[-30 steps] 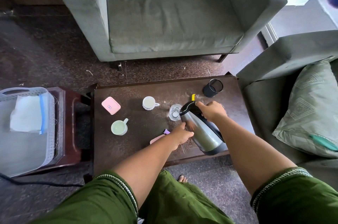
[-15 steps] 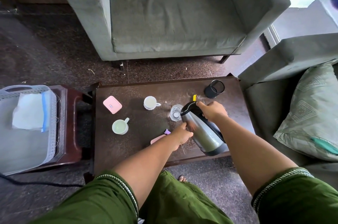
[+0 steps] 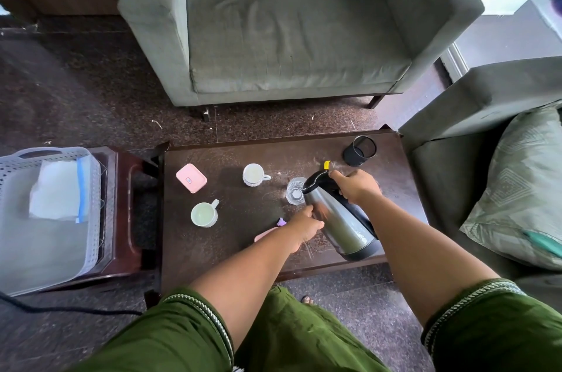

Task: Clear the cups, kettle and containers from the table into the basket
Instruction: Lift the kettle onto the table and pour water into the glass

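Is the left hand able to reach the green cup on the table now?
Probably not at once: the left hand is pressed against the kettle. The path to the green cup looks free, so once it lets go, yes.

Person's wearing a loose olive-green top with short wide sleeves, left sleeve [image 3: 194, 329] and right sleeve [image 3: 498, 320] both ending above the elbow. Each cuff has a pale braided trim around the edge. Forearms and both hands are bare, and bare toes [image 3: 307, 299] peek out just below the green fabric.
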`<move>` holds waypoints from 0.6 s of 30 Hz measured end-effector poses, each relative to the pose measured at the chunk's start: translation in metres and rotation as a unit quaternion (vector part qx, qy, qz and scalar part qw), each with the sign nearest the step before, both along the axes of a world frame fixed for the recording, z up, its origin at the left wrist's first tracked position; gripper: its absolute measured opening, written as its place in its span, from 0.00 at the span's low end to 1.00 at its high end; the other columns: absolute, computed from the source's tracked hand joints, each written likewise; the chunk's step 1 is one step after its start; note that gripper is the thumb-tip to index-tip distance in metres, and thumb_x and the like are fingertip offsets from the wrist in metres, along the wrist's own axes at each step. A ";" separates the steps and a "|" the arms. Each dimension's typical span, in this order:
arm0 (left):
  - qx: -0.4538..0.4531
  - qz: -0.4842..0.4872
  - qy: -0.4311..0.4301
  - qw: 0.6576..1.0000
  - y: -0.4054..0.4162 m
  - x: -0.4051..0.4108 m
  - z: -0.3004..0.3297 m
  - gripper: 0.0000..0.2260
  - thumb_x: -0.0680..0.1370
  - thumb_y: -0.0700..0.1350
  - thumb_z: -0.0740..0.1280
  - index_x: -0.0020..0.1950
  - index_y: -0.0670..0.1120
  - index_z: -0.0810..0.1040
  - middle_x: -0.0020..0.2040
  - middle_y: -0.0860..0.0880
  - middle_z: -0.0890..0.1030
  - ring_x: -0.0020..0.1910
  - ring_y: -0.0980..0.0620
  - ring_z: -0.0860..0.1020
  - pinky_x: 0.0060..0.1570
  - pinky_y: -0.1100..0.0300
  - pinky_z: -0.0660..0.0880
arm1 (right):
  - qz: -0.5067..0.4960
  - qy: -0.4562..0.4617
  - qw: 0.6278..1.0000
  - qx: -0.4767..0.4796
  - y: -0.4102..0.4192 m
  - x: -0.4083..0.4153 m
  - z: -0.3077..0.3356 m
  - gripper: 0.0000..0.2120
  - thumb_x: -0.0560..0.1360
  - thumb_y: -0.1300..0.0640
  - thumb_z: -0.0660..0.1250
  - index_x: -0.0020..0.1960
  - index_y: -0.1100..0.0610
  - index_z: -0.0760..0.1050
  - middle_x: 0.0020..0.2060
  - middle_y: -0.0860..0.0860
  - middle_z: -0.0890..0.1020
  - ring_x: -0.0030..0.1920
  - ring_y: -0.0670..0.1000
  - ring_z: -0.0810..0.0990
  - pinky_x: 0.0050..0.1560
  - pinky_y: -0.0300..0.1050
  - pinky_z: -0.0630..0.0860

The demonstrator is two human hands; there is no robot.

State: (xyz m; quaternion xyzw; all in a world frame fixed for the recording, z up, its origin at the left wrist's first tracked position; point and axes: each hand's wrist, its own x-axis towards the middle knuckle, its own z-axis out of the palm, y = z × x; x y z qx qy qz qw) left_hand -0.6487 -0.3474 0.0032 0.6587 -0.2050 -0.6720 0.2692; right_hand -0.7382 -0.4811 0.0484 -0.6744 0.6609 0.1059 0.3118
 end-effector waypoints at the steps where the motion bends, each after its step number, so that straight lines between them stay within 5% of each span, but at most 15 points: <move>1: 0.000 0.001 -0.001 1.000 0.000 0.000 0.000 0.31 0.79 0.40 0.63 0.79 0.47 0.54 0.77 0.44 0.61 0.74 0.45 0.63 0.72 0.46 0.64 | -0.001 -0.003 1.000 0.001 0.000 0.000 0.000 0.29 0.63 0.30 0.56 0.28 0.55 0.77 0.17 0.47 0.77 0.15 0.44 0.73 0.27 0.39 0.65; 18: -0.009 0.001 0.000 1.000 0.006 0.000 0.003 0.28 0.79 0.39 0.63 0.78 0.48 0.58 0.74 0.45 0.65 0.71 0.46 0.67 0.70 0.47 0.66 | 0.002 -0.007 1.000 -0.001 0.006 0.001 0.003 0.29 0.61 0.29 0.55 0.28 0.55 0.76 0.22 0.50 0.80 0.25 0.52 0.78 0.31 0.40 0.72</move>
